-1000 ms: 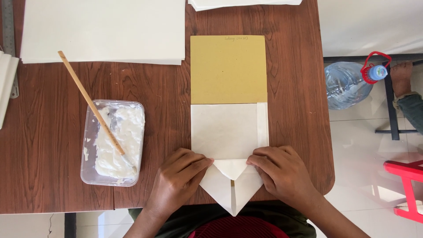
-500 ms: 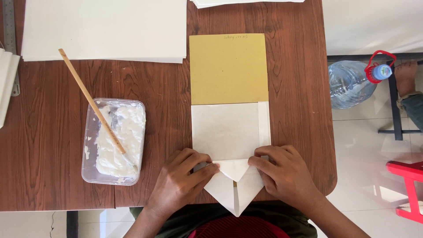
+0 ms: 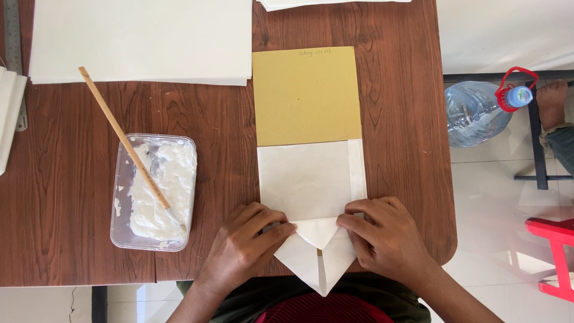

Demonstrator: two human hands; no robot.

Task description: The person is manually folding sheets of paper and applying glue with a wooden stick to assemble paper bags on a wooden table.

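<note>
You are pressing a white folded paper [image 3: 311, 197] flat on a brown wooden table [image 3: 72, 197], at its near edge. Your left hand [image 3: 242, 251] and right hand [image 3: 385, 242] are lying on the paper's pointed lower folds, fingers curled and pressing, gripping nothing. A mustard card sheet [image 3: 306, 96] is lying under the paper, extending beyond it. Left of the paper, a clear plastic tub of white paste [image 3: 154, 191] is holding a wooden stick [image 3: 122, 137]. Beyond the tub, a stack of white sheets [image 3: 140, 39] is resting. Right of the table, a water jug [image 3: 478, 110] is standing on white floor tiles [image 3: 496, 203].
</note>
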